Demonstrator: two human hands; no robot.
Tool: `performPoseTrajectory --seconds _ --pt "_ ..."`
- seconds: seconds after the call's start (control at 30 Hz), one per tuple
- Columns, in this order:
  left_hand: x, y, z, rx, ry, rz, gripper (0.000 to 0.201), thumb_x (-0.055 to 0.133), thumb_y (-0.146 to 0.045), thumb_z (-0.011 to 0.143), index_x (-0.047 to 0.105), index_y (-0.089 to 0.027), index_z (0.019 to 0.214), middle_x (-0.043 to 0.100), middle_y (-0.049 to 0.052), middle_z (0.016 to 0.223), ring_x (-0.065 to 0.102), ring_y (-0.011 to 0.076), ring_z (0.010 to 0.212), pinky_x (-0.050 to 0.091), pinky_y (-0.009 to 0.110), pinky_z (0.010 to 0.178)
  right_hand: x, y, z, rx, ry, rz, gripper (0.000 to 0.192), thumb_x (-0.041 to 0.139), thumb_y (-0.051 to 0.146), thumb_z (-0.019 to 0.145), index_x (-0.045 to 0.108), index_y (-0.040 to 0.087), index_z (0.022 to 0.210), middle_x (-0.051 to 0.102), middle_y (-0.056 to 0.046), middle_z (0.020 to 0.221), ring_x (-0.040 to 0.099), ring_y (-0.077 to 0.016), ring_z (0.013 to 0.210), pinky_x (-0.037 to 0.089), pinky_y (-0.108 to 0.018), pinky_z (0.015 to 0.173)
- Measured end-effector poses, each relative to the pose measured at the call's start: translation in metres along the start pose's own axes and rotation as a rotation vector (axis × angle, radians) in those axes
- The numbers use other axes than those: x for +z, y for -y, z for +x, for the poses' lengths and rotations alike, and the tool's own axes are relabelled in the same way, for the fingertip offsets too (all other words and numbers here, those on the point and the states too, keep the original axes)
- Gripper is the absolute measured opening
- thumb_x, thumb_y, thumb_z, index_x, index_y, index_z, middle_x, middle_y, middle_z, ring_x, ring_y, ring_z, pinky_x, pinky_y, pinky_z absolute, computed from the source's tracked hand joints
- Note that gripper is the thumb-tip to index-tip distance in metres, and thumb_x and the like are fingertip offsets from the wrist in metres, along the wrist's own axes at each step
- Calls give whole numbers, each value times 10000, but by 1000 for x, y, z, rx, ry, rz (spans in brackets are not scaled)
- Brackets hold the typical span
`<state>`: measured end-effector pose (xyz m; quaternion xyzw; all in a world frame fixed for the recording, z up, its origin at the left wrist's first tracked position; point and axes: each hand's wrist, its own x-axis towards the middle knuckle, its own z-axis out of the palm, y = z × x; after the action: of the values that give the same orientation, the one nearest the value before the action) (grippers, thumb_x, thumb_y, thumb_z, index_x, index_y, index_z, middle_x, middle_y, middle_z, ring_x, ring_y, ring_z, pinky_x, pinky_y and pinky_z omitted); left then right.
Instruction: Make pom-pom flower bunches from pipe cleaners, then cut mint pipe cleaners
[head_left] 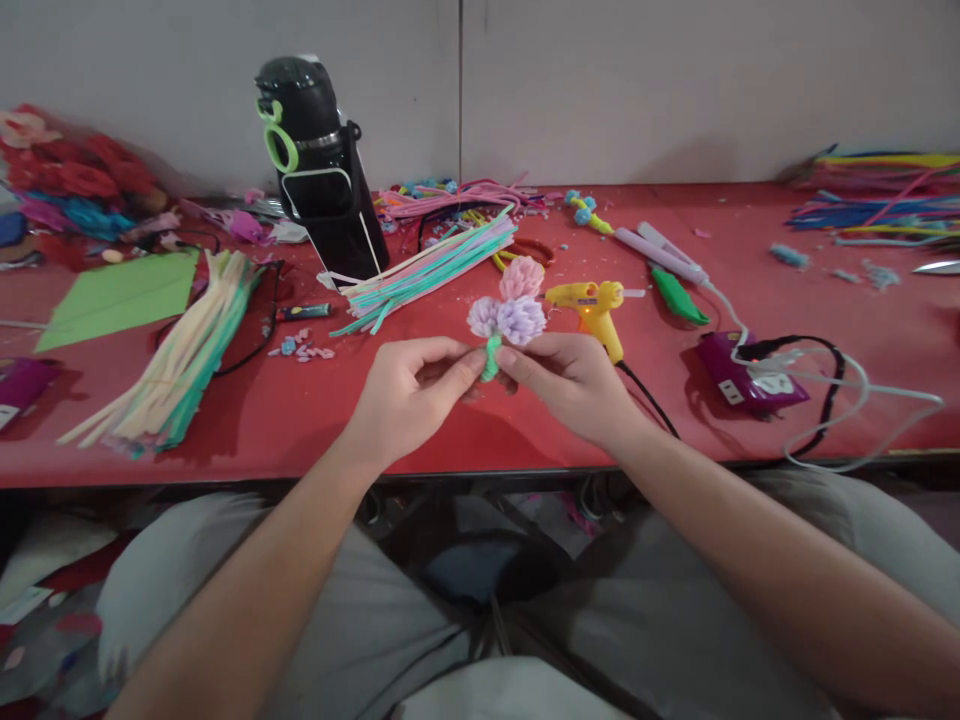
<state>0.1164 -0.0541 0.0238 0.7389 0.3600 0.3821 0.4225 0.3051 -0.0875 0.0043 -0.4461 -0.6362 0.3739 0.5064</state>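
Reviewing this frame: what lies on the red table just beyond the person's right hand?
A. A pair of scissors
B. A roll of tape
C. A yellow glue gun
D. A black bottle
C. The yellow glue gun lies on the red table just past the right hand, which together with the left hand pinches the green stem of a pipe-cleaner flower.

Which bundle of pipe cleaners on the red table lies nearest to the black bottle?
The pastel pink and green bundle beside the black bottle. Its far end reaches toward the glue gun; the cream and green bundle lies further left.
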Motion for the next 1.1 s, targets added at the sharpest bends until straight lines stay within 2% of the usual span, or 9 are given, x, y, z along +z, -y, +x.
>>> performPoseTrajectory --seconds 0.13,0.27,0.4,0.5,0.57,0.83,1.0,1.1 --pt "1 3 -1 18 -1 98 195 641 -283 905 744 -163 791 719 24 663 664 142 620 521 225 598 1 -2 0 9 24 -3 351 643 471 940 696 179 751 632 -9 656 565 -138 651 444 -262 618" --pt "4 3 -1 35 -21 170 148 621 -196 854 730 -162 760 720 13 668 637 125 603 494 213 575 5 -3 -1 3 11 -84 341 615 426 960 665 167 744 604 -4 651 553 -129 641 424 -252 601" --pt "6 2 0 5 -68 227 117 642 -203 819 730 -163 752 731 7 690 650 130 637 494 207 574 8 -1 -2 -70 42 -180 265 583 335 976 657 160 791 629 -17 732 574 -127 675 437 -241 611" --pt "6 4 1 -6 -58 225 111 651 -221 815 741 -162 785 743 10 715 669 140 664 506 212 588 8 0 -2 -90 78 -178 179 589 288 966 665 167 857 685 -38 837 629 -145 758 487 -243 673" --pt "5 5 1 -7 -43 221 119 639 -216 822 745 -163 808 753 12 735 678 143 673 514 216 600 8 1 -3 -81 77 -190 150 596 268 955 665 172 863 701 -34 833 641 -148 761 500 -244 681" --pt "7 11 2 65 -75 321 113 627 -216 840 726 -165 821 759 21 776 684 148 698 503 239 631 12 -7 -3 -23 -67 -148 91 650 244 871 659 185 802 696 -7 750 633 -141 700 511 -260 670" --pt "9 16 4 130 -101 392 92 636 -211 835 694 -165 782 722 14 729 646 139 654 475 255 617 16 -11 0 48 -178 -157 103 680 237 814 635 175 745 654 4 684 591 -125 636 470 -256 596" --pt "9 18 4 167 -114 410 73 632 -188 838 676 -169 783 711 10 730 644 134 660 478 251 624 15 -11 1 79 -154 -72 135 706 270 823 659 169 747 674 -8 699 611 -134 660 485 -263 607"
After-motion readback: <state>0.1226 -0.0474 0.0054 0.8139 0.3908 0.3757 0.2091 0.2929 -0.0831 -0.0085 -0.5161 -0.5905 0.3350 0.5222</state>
